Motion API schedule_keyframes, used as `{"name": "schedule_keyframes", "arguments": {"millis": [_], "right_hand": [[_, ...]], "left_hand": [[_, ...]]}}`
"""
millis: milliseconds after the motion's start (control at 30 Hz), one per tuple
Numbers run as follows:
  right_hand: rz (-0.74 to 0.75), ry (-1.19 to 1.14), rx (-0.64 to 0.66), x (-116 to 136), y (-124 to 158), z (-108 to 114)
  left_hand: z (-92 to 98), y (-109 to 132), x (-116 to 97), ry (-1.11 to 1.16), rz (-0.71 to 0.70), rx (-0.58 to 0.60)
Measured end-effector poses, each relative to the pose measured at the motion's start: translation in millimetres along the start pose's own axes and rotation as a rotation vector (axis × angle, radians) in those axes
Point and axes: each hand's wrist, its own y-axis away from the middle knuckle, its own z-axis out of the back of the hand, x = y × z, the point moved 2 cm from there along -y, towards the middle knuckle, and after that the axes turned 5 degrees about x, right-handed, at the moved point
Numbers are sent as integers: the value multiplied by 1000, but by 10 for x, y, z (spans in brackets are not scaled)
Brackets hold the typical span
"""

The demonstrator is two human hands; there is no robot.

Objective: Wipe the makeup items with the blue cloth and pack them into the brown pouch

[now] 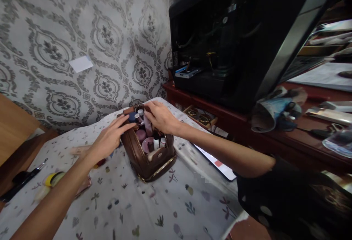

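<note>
A brown zip-up cosmetics bag [134, 159] stands unzipped on the patterned cloth, packed with small bottles and jars. Among them are a silver-capped bottle [139, 119], a pink round jar [148, 144] and a white bottle [156, 143]. My left hand [107, 139] lies over the bag's left rim, fingers stretched toward the contents. At the far right side of the opening, my right hand [162, 117] reaches in with bent fingers around a pale mauve item [147, 122]. That item's lower part is hidden among the others.
The printed cloth [132, 210] covers the surface. Left of the bag lie a yellow round item [52, 178] and a black brush-like tool [30, 174]. A tablet or phone [217, 163] lies under my right forearm. A large black screen [220, 49] stands on the red-brown furniture at right.
</note>
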Motion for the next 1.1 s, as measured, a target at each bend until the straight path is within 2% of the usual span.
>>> {"name": "schedule_keyframes", "arguments": {"millis": [133, 233, 300, 400, 500, 600, 667, 767, 867, 967, 1100], "right_hand": [[98, -52, -5, 117, 320, 42], [181, -159, -25, 243, 750, 46], [228, -230, -105, 320, 1093, 9], [276, -369, -177, 385, 1539, -162], [296, -475, -118, 402, 1758, -438], [366, -538, -5, 434, 1749, -666], [348, -537, 89, 463, 1660, -744], [271, -504, 237, 520, 1502, -769], [217, -480, 309, 583, 1395, -754], [194, -532, 349, 629, 1353, -792], [174, -580, 401, 663, 1309, -1013]], "left_hand": [[93, 169, -309, -122, -12, 39], [138, 271, -364, -186, 41, 5], [146, 328, -337, -223, 83, -39], [120, 393, -289, -268, 116, -122], [76, 423, -289, -249, 126, -186], [43, 412, -322, -203, 144, -191], [32, 386, -350, -178, 149, -177], [8, 353, -395, -131, 158, -164], [-62, 386, -449, -38, 175, -205], [-204, 536, -502, 68, 214, -254], [-462, 887, -515, 181, 317, -158]]}}
